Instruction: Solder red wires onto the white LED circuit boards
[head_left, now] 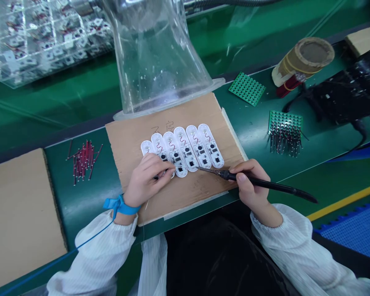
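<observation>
Several white oval modules with small circuit boards (200, 148) lie side by side in a row on a cardboard sheet (203, 111). My left hand (148, 174) pinches thin solder wire (146, 204) over the leftmost modules, covering parts of them. The wire's tail hangs down below that hand. In my right hand (253, 183) is a black soldering iron (271, 186), gripped like a pen. Its tip reaches the lower end of a middle module, close to the wire's end; whether they touch I cannot tell.
A clear fume hood (163, 70) stands behind the cardboard. Dark red wires (84, 160) lie left; green boards (247, 89) and black wires (285, 139) lie right, near a brown round container (308, 59). A blue wrist strap (120, 204) trails its cord leftward. A divided clear tray (49, 41) sits upper left.
</observation>
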